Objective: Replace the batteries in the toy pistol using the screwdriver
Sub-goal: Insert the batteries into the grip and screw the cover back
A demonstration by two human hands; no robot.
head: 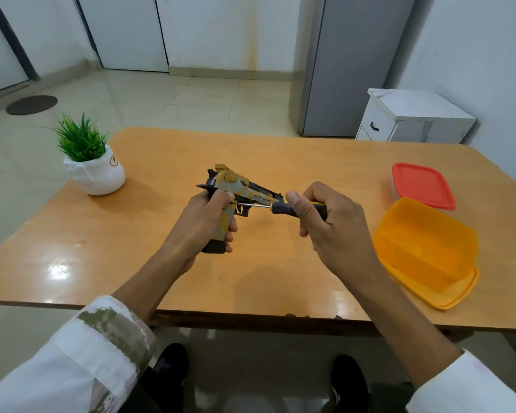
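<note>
A yellow and black toy pistol point(236, 186) is held above the middle of the wooden table point(161, 263). My left hand point(204, 225) grips its handle, with the barrel pointing right and away. My right hand point(325, 222) grips the black and yellow handle of a screwdriver point(276, 207). The thin metal shaft runs left, and its tip touches the pistol's side just above the grip, beside my left thumb. No batteries are in sight.
A green plant in a white pot point(97, 171) stands at the table's far left. At the right edge sit an open yellow plastic box point(426, 248) and a clear container with a red lid point(422, 184). A white cabinet point(411, 117) stands beyond the table.
</note>
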